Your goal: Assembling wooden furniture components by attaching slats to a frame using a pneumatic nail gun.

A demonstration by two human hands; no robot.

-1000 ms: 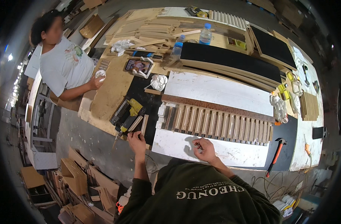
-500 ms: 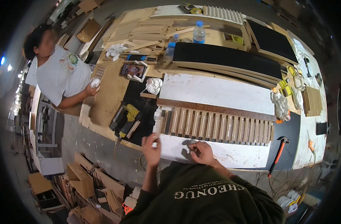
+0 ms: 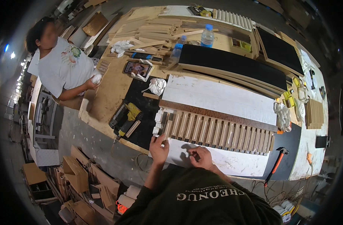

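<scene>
Workbench [image 3: 108, 88], bare plywood visible at left. Lying on it: loose wood strips [image 3: 141, 33] toward far side; phone [image 3: 137, 69] in white stand; stacked black-topped boards [image 3: 231, 67]; white panel [image 3: 216, 93]; black sheet [image 3: 144, 103] alongside, nail gun [image 3: 131, 112] partly over it.

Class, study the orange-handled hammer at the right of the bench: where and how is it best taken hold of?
Probably by the lower handle, approached from the near side: the hammer lies with its head pointing away, and the slim handle's end juts past the near edge of the black board, leaving room to wrap around it.
</scene>
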